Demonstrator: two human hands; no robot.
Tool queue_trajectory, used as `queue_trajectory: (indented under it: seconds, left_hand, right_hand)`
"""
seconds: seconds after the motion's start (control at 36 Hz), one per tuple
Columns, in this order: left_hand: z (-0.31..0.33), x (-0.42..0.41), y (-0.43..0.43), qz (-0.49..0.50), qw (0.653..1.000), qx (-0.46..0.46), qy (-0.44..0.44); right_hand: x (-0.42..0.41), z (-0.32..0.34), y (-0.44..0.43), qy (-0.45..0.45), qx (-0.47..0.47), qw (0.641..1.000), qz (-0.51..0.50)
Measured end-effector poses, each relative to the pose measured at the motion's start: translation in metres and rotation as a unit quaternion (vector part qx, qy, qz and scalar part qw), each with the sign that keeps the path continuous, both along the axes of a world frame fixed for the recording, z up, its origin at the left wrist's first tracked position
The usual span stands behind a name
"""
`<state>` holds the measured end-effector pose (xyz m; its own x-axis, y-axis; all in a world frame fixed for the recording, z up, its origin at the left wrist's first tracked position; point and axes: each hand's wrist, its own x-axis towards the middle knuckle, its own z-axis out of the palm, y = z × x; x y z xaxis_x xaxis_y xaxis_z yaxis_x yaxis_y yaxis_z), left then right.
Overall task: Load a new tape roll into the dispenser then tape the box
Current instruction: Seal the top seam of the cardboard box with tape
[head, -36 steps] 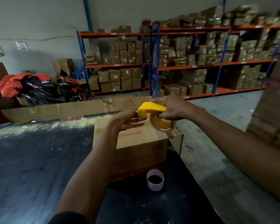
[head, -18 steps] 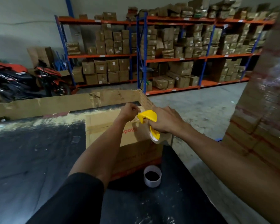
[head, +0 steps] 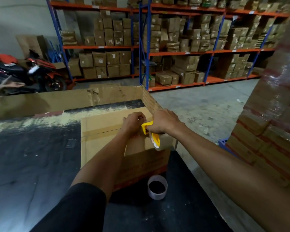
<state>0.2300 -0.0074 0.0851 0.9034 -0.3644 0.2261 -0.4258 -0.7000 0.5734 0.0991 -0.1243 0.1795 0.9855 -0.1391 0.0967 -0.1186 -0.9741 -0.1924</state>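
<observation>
A brown cardboard box (head: 102,131) with red print lies on the black table (head: 32,164); a strip of tape crosses its top. Over the box's far right corner my right hand (head: 164,122) grips the yellow tape dispenser (head: 151,134), which carries a roll of clear tape (head: 164,144). My left hand (head: 134,120) is right beside the dispenser's front, fingers pinched together; the tape end itself is too small to make out. An empty white tape core (head: 157,186) stands upright on the table just in front of the box.
A cardboard wall (head: 40,104) borders the table's far edge. A wrapped stack of boxes (head: 271,131) stands at the right. Shelving racks (head: 174,47) full of cartons line the back, and motorbikes (head: 32,72) are parked at the left. Another person's hand (head: 13,84) shows at far left.
Both hands and the dispenser have come down from above the box to its top, at the far right corner. My left hand has closed from spread fingers to a pinch.
</observation>
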Motion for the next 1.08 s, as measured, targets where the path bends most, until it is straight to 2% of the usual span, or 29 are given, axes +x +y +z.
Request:
queue_trajectory:
  seconds: [0.14, 0.28, 0.42, 0.53, 0.67, 0.78, 0.83, 0.89, 0.97, 1.08]
  left_hand:
    - [-0.003, 0.003, 0.0, -0.024, 0.999, 0.039, -0.021]
    - [0.001, 0.014, 0.003, -0.025, 1.0, -0.002, -0.001]
    - [0.007, 0.01, 0.005, -0.062, 0.996, 0.059, 0.016]
    - [-0.008, 0.007, 0.014, -0.029, 0.999, 0.028, -0.031]
    - [-0.008, 0.002, 0.012, 0.017, 0.999, 0.024, -0.036]
    - [-0.005, -0.002, 0.006, 0.04, 0.998, 0.03, -0.027]
    - [0.001, -0.006, 0.005, 0.038, 0.996, 0.065, -0.052]
    - [0.005, -0.015, 0.005, -0.009, 0.986, 0.142, -0.087]
    - [0.0, -0.031, 0.01, -0.111, 0.972, 0.205, -0.034]
    - [-0.012, -0.037, 0.016, -0.124, 0.953, 0.277, 0.009]
  right_hand:
    - [0.011, 0.002, 0.001, 0.033, -0.006, 0.999, 0.003]
    - [0.018, 0.008, 0.005, 0.071, -0.021, 0.997, 0.005]
    - [0.02, 0.013, 0.004, 0.09, -0.025, 0.996, 0.007]
    - [0.019, 0.017, 0.006, 0.111, -0.035, 0.993, 0.009]
    - [0.007, 0.027, -0.003, 0.198, -0.024, 0.979, 0.032]
    - [-0.004, 0.024, -0.008, 0.197, -0.042, 0.979, 0.042]
    - [-0.004, 0.021, -0.005, 0.181, -0.057, 0.981, 0.04]
    - [-0.004, 0.021, -0.001, 0.175, -0.065, 0.982, 0.035]
    - [-0.003, 0.028, 0.001, 0.194, -0.05, 0.979, 0.041]
    - [-0.006, 0.031, 0.004, 0.203, -0.048, 0.977, 0.04]
